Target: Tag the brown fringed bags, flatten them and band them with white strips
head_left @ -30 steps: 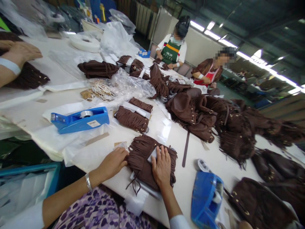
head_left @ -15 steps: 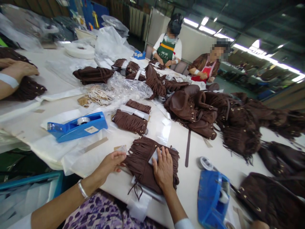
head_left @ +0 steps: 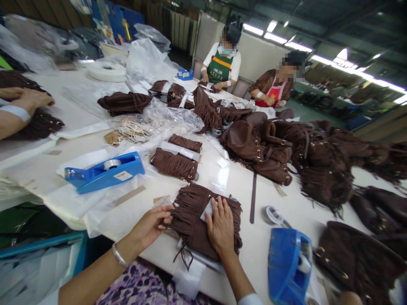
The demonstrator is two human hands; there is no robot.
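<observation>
Right hand [head_left: 221, 228] lies flat, fingers spread, on a brown fringed suede bag [head_left: 193, 216] at the table's [head_left: 241, 186] near edge; left hand [head_left: 149, 224] pinches its side; soft, light, floppy, likely best gripped by the body, not the fringe.

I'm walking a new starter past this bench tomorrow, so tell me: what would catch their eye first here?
Front and centre, the left hand and right hand press on a brown fringed piece over a white sheet. To the right sprawls a big heap of brown fringed bags. Two bright blue tape dispensers stand out on the white table: one at left, one at the near right edge.
</observation>
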